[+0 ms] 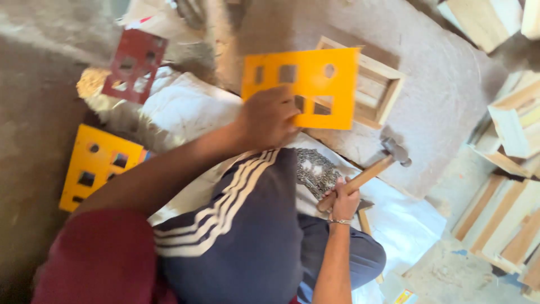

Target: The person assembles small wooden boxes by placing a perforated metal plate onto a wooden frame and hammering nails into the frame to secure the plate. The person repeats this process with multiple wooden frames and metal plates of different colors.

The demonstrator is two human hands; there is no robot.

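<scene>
Head view showed the left hand gripping a smooth yellow plate over a wooden frame; at four o'clock, the right hand clenched a wood-handled hammer.

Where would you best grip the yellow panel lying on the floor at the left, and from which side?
Take the yellow panel by its bare outer edge at the image's left, pinching the thin sheet. It lies flat, its cutouts sit inward, and the person's left arm crosses its other side. The left hand holds another yellow panel.
</scene>
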